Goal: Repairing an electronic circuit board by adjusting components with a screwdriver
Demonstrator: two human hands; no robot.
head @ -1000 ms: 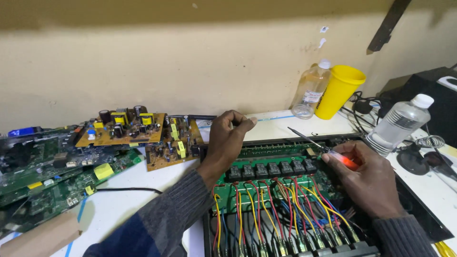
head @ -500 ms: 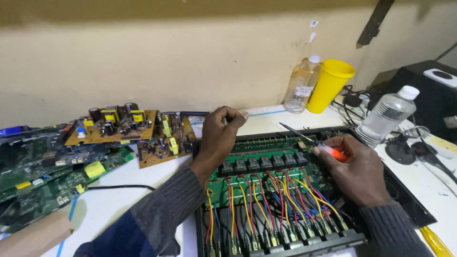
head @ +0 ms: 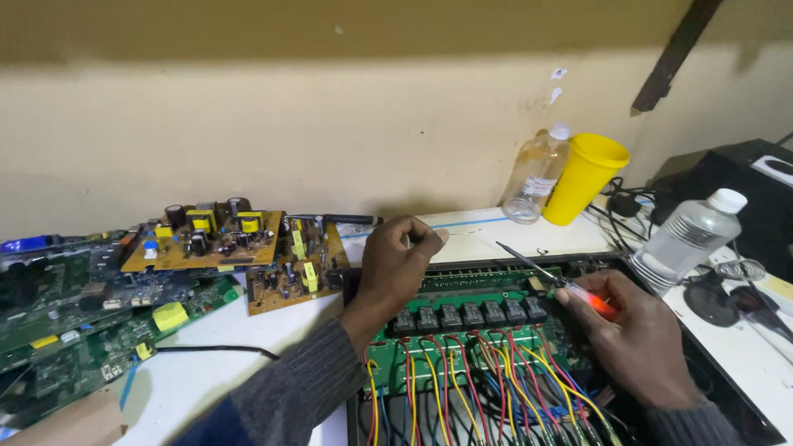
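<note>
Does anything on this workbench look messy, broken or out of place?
Nothing looks spilled or broken. The oddest part is the loose heap of bare circuit boards at the left, overlapping at tilted angles. The yellow cup and both plastic bottles stand upright near the open device.

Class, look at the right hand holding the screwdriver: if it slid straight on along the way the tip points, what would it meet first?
The right hand aims its screwdriver up-left, toward the wall. The tip would probably cross the bare white tabletop and reach the wall first; depth is uncertain.
</note>
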